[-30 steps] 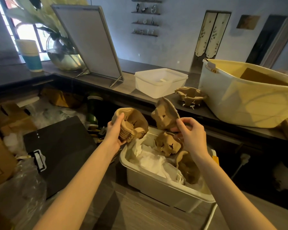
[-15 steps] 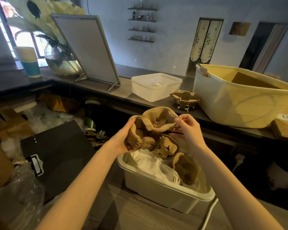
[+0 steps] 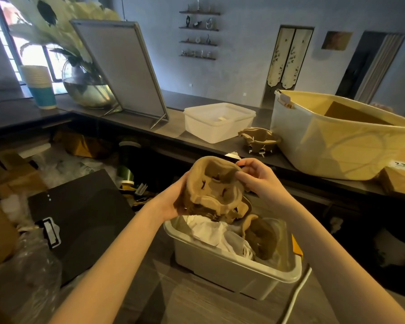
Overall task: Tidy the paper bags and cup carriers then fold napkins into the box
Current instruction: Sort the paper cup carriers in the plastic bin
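Head view: holding a stack of brown pulp cup carriers (image 3: 214, 188) up in both hands, just above the near bin (image 3: 232, 270). Left hand (image 3: 173, 199) cupping the stack from its left side and underneath, fingers curled behind it. Right hand (image 3: 255, 176) pinching the stack's upper right rim, thumb on the near face and fingers hooked over the edge. Tilting the stack's cup wells toward the camera.

Lying in the near bin: crumpled white napkins (image 3: 211, 232) on the left, one more cup carrier (image 3: 260, 237) on the right, leaning against the far wall. Trailing past the bin's right corner, a white cable (image 3: 295, 298).

Sitting on the counter (image 3: 173, 127) beyond: a second pile of carriers (image 3: 258, 139), between a translucent white box (image 3: 219, 121) and a large yellow tub (image 3: 337, 146), with brown paper showing inside the tub. Standing further left on the counter: a framed board (image 3: 119, 69) propped at a slant, a round vase (image 3: 87, 90) with pale flowers, and stacked paper cups (image 3: 39, 86).

Lying on the lower level at left: a black flat bag (image 3: 80, 220), cardboard and clear plastic wrap, too jumbled for telling apart.
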Demonstrator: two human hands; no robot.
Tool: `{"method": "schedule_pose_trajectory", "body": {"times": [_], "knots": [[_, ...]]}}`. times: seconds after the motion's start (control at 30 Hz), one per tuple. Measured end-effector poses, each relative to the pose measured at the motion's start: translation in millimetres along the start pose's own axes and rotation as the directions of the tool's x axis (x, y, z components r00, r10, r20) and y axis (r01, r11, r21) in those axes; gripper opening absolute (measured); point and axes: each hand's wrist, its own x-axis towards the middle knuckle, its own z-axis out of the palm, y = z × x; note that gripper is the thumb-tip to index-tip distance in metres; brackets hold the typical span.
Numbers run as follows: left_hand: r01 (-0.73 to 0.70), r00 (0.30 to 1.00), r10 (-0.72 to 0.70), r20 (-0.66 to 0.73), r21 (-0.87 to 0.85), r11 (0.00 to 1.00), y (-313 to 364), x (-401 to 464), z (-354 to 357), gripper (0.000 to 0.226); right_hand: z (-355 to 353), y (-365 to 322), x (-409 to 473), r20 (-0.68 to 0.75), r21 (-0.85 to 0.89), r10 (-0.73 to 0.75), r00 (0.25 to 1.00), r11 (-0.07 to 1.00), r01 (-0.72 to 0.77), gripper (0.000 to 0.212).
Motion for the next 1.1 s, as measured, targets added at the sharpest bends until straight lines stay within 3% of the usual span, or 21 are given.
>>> {"method": "schedule_pose_trajectory", "body": {"times": [0.1,0.23,0.33,0.47,0.6,0.7,0.8,0.97,1.1], "knots": [[-0.014,0.999,0.016,0.040,-0.037,0.999,-3.2,-1.9,2.4,0.048,4.4,3.9,2.8,-0.011,-0.202,-0.053,0.999,0.978,0.049,0.019],[-0.007,0.999,0.009,0.039,-0.062,0.998,-3.5,-1.1,3.4,0.057,11.8,16.6,6.3,-0.101,-0.255,-0.049,0.994,0.967,0.022,0.024],[-0.020,0.998,0.019,0.063,0.014,1.000,-5.3,-0.3,2.7,0.054,17.0,23.3,10.1,-0.158,-0.348,-0.070,0.985,0.937,0.011,0.025],[-0.029,0.999,0.025,0.034,0.119,0.992,-8.8,2.5,2.8,0.058,19.0,28.5,8.7,-0.178,-0.606,-0.205,0.962,0.793,0.057,0.030],[-0.038,0.999,0.040,-0.015,0.124,0.992,-11.1,5.3,4.1,0.042,15.9,31.9,2.9,-0.100,-0.756,-0.284,0.954,0.645,0.113,0.033],[-0.055,0.997,0.059,-0.057,0.069,0.996,-11.3,7.6,3.3,0.036,12.9,38.2,4.8,-0.111,-0.709,-0.208,0.972,0.702,0.070,0.033],[-0.085,0.991,0.082,-0.104,-0.030,0.996,-10.4,12.3,2.4,0.044,4.6,54.7,8.2,-0.212,-0.627,-0.067,0.975,0.774,-0.083,0.029],[-0.214,0.937,0.214,-0.276,0.031,0.976,-10.3,22.1,-3.9,0.041,-3.5,89.4,14.7,-0.250,-0.687,0.150,0.956,0.669,-0.284,0.031],[-0.220,0.924,0.204,-0.323,-0.012,0.975,-10.2,27.7,-9.4,0.041,-2.1,101.0,23.4,-0.207,-0.763,0.223,0.953,0.573,-0.300,0.043]]}}
